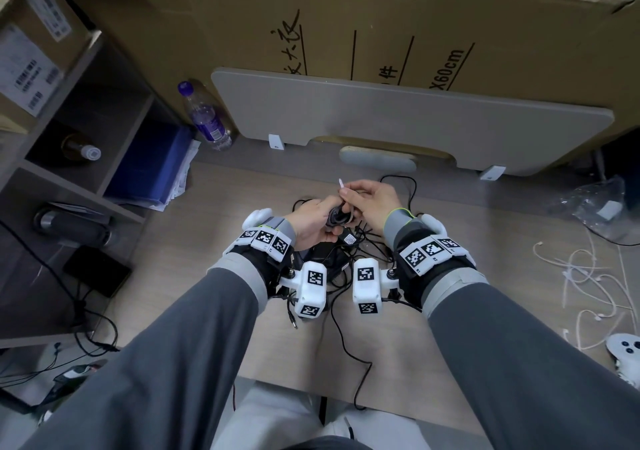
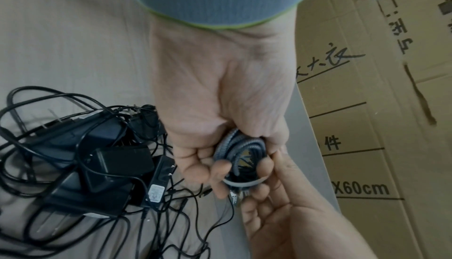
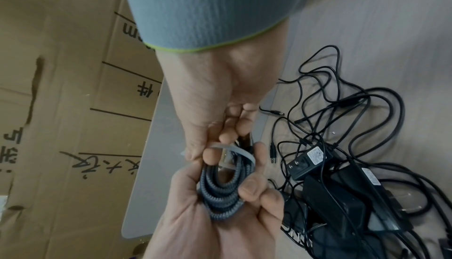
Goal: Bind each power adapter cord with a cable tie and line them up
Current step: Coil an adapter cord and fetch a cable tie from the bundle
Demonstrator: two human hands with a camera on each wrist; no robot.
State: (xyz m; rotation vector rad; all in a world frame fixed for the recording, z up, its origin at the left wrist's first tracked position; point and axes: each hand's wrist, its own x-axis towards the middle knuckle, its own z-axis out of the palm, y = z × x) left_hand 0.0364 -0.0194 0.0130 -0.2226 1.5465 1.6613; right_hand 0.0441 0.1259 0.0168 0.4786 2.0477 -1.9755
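While the left hand [image 2: 220, 112] curls its fingers round a coiled braided cord [image 3: 220, 187], the right hand [image 3: 217, 112] pinches a pale cable tie [image 3: 234, 152] looped over it, seemingly not yet cinched. Below the fingers, the tangled black adapters [image 2: 97, 158] lie unbound, none lined up.

Both our hands meet, raised over the desk

Our left hand [image 1: 313, 223] curls its fingers [image 2: 221, 176] and thumb round the coiled braided cord [image 3: 220, 191]. Our right hand [image 1: 372, 200] pinches the white cable tie [image 3: 234, 150] between thumb and forefinger, its other 3 fingers loosely bent. Both grey-sleeved forearms angle inward.
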